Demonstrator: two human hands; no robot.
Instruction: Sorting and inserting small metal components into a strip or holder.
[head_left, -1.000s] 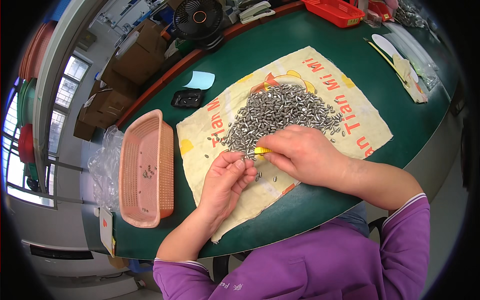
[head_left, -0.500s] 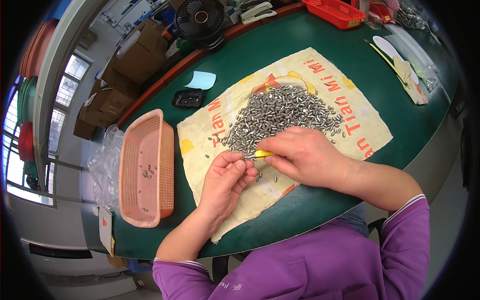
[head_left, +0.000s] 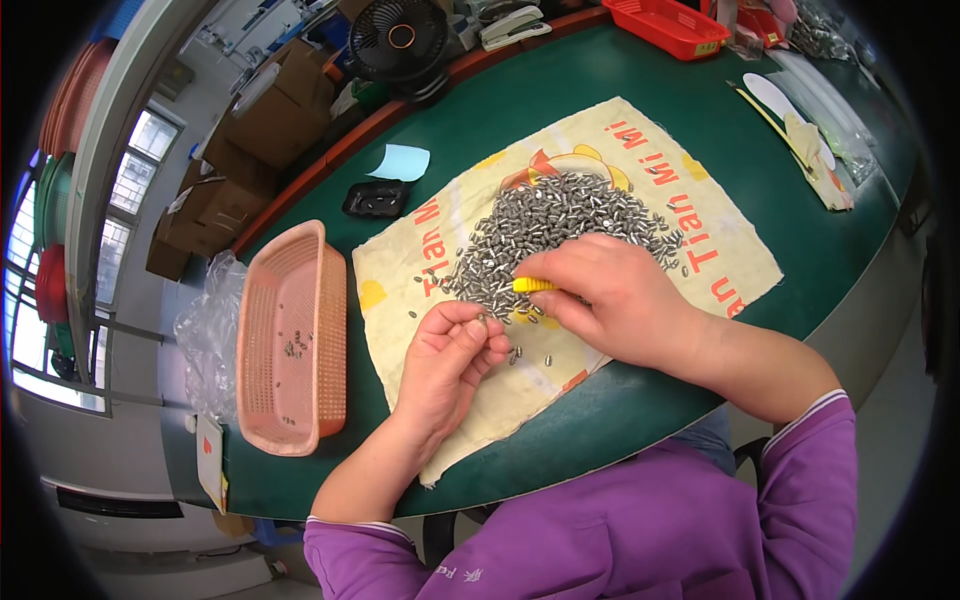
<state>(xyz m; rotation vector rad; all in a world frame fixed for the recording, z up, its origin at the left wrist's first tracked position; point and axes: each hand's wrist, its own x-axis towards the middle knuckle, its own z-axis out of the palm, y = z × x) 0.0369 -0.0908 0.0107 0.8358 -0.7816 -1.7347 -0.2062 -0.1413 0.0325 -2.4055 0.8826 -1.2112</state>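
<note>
Pellets [head_left: 560, 215] of shiny metal, frayed cloth [head_left: 385, 325] beneath, ridged yellow handle [head_left: 534, 285]

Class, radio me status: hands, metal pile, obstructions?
Left hand pinching a piece, apparently. Right hand gripping yellow tool. Metal pile on cloth. Loose pieces beside left hand, nothing blocking.

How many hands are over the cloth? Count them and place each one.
2: the left hand is over the cloth's near-left part; the right hand is to its right, at the near edge of the metal pile, gripping a yellow tool. Both show plainly.
</note>
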